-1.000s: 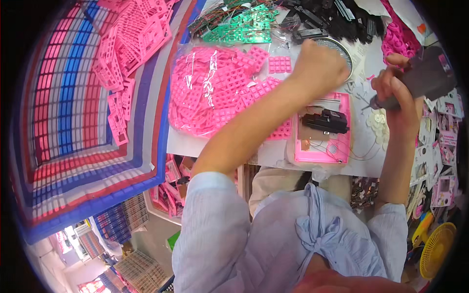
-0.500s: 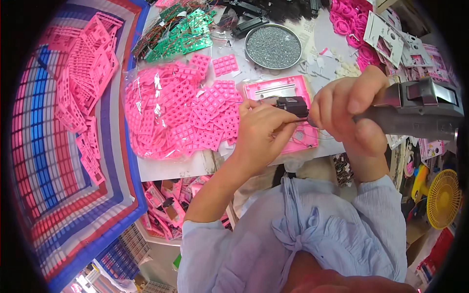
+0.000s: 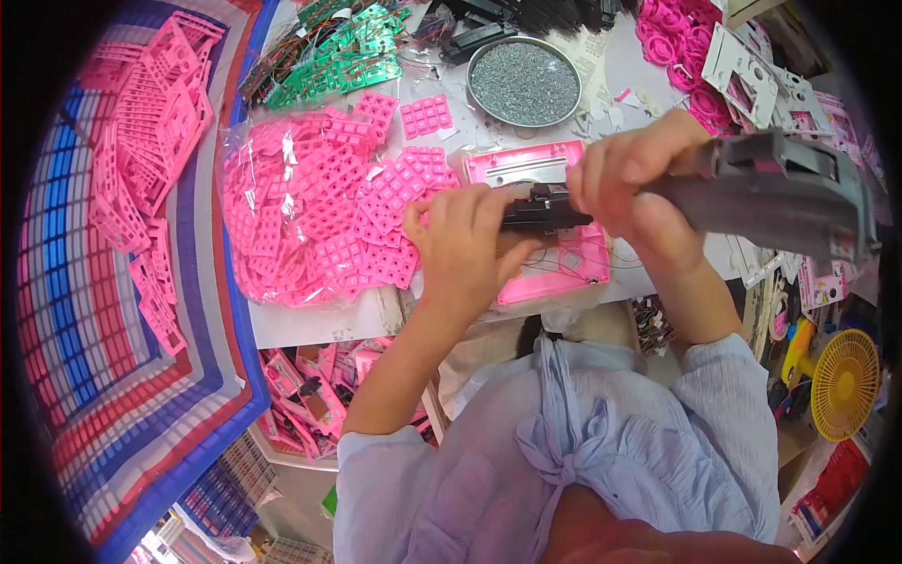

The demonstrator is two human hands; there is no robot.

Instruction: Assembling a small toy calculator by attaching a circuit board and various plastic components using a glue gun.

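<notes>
My right hand [image 3: 648, 174] grips a dark grey power screwdriver [image 3: 775, 202], its body reaching out to the right. In my left hand [image 3: 460, 249] is a black plastic part [image 3: 545, 214], with the thumb below it and the fingers bent over its left end. The part lies over a pink plastic casing [image 3: 536, 289] with a silvery strip and thin wires inside. My right fingers come right up to the part's right end, so the driver's tip is hidden. Beyond the casing stands a round metal dish [image 3: 522, 124] of small silvery screws [image 3: 524, 80].
Pink keypads [image 3: 291, 207] fill a clear bag on the left. Green circuit boards [image 3: 343, 56] with wires lie at the back left, and black parts [image 3: 489, 28] behind the dish. Pink rings [image 3: 672, 42] and white panels [image 3: 742, 75] are at the back right. A yellow fan [image 3: 846, 383] stands lower right.
My left hand has moved slightly left and down, its fingers shifting from a pinch near the driver tip to a hold on the black part. The screwdriver and right hand have moved left.
</notes>
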